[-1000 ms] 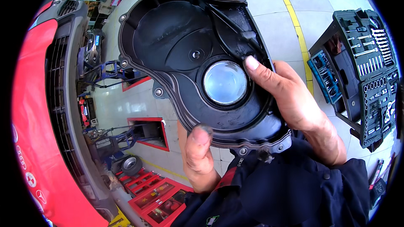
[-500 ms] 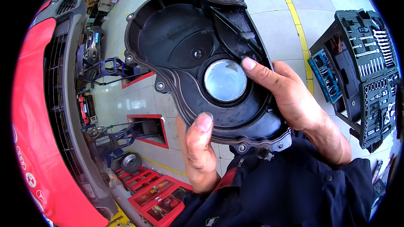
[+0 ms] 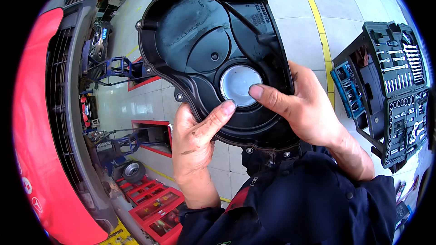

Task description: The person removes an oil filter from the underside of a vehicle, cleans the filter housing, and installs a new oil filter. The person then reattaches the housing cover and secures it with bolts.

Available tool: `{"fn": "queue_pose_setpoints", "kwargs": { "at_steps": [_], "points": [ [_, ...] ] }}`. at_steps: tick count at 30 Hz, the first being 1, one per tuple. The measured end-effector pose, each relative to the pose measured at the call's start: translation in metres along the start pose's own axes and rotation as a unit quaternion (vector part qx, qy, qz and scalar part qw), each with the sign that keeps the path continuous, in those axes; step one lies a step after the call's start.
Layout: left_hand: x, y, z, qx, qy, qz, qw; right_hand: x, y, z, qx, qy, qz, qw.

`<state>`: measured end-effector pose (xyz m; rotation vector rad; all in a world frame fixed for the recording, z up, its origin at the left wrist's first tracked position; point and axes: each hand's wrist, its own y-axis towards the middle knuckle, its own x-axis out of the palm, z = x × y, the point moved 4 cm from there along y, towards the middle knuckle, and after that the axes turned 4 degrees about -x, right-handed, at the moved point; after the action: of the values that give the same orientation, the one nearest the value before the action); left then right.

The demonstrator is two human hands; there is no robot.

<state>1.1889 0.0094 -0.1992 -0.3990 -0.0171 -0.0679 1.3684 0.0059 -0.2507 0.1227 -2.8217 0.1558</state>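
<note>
A black timing cover [image 3: 263,127] with a bolt-holed rim is held up in front of me, its hollow inner side facing me. A round silvery-white disc [image 3: 238,81] fills the opening in its lower middle. My left hand [image 3: 193,140] grips the lower left edge, its thumb lying at the disc's lower rim. From the right, my right hand [image 3: 304,102] clasps the other edge, and its thumb tip touches the disc's right side. Behind the cover, most of the fingers of both hands are hidden. Dark smudges mark both thumbs.
On the right, an open socket set [image 3: 404,100] rests on a dark tool cart [image 3: 368,104]. A car front under a red fender cover [image 3: 45,122] stands at the left. Red tool trays [image 3: 154,208], a wheel [image 3: 134,171] and a red-edged floor pit [image 3: 152,137] lie low left.
My left thumb has moved up from the cover's lower edge to the disc, and my right thumb has slid down onto it. The cover has tilted, so its inner face catches more light.
</note>
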Motion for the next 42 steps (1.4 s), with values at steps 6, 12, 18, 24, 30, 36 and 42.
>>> {"fn": "queue_pose_setpoints", "kwargs": {
  "at_steps": [6,12,18,24,30,36,42],
  "points": [
    [0.012,-0.005,0.005,0.060,0.004,-0.004,0.998,0.003,-0.003,-0.007,-0.036,0.060,-0.003,0.998],
    [0.013,-0.007,-0.003,0.077,0.030,0.034,0.996,-0.002,-0.004,-0.005,-0.020,0.030,-0.003,0.999],
    [0.006,-0.006,-0.011,0.069,0.071,0.047,0.994,-0.002,-0.009,-0.009,-0.033,0.015,0.008,0.999],
    [0.019,-0.003,-0.016,0.152,-0.088,0.065,0.982,-0.001,-0.015,-0.003,-0.100,-0.020,-0.014,0.995],
    [0.020,-0.010,-0.019,0.307,0.009,0.084,0.948,0.005,-0.019,-0.009,-0.203,0.077,0.086,0.972],
    [0.029,-0.012,-0.015,0.323,-0.043,0.111,0.939,0.000,-0.018,-0.012,-0.250,0.005,0.086,0.964],
    [0.031,-0.014,-0.013,0.319,-0.041,0.124,0.939,0.001,-0.022,-0.018,-0.241,-0.009,0.094,0.966]
  ]
}}
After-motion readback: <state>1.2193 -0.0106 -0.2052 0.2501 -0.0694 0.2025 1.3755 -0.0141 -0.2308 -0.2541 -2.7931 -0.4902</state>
